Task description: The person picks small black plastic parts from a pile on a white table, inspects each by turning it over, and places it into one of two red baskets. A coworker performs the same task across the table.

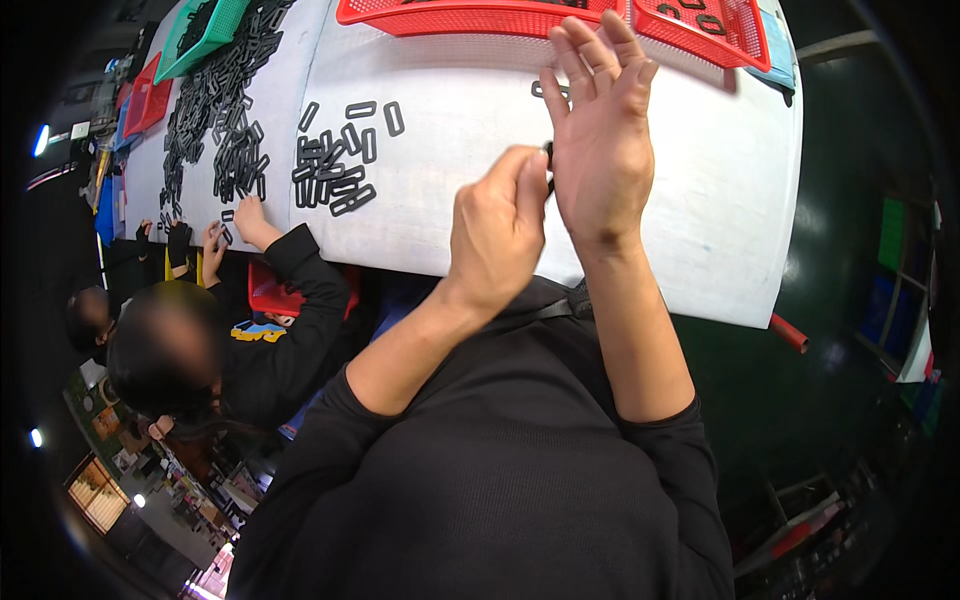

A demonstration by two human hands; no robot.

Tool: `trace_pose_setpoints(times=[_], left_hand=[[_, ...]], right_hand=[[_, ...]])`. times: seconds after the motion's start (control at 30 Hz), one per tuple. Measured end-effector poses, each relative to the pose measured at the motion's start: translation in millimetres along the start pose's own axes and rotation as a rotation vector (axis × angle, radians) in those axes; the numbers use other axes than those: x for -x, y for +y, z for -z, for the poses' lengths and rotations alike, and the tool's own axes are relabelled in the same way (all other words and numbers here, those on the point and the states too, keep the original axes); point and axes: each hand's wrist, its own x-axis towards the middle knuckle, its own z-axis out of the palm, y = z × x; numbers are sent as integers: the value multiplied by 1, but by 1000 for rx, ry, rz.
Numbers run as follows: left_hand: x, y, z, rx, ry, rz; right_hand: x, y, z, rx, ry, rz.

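Observation:
Over the white table [420,220], my left hand [500,220] is closed, its thumb and fingers pinching a small black rectangular ring [550,182]. Only a narrow dark edge of that ring shows between my two hands. My right hand [605,150] is raised beside it with the palm turned up and the fingers stretched out. The ring is close to the edge of the right palm; whether they touch I cannot tell. Left of my hands lies a loose pile of black rectangular rings [325,170]. Another ring [538,88] lies partly behind my right fingers.
Red baskets [440,20] with black rings stand along the far side; another red basket [700,40] is at far right. A large heap of rings [215,110] and a green basket [225,30] are farther left. Co-workers' hands [255,222] reach onto the table there.

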Motion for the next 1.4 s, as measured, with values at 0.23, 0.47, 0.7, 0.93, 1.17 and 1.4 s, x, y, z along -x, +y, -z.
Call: trace_pose_setpoints(times=[0.23, 0.47, 0.7, 0.93, 1.17, 1.4], left_hand=[[-11, -4, -2, -41, 102, -105], [7, 0, 1, 80, 12, -62], [-3, 1, 10, 31, -31, 23], [-4, 10, 5, 35, 58, -88], [-18, 4, 5, 97, 131, -194], [-3, 12, -1, 36, 49, -153]], right_hand=[[-3, 17, 8, 42, -173, 227], [-11, -7, -6, 72, -41, 27], [-11, 1, -11, 114, -116, 180], [-20, -11, -15, 122, -143, 179], [-5, 0, -9, 144, -172, 226], [-25, -12, -4, 158, -52, 168]])
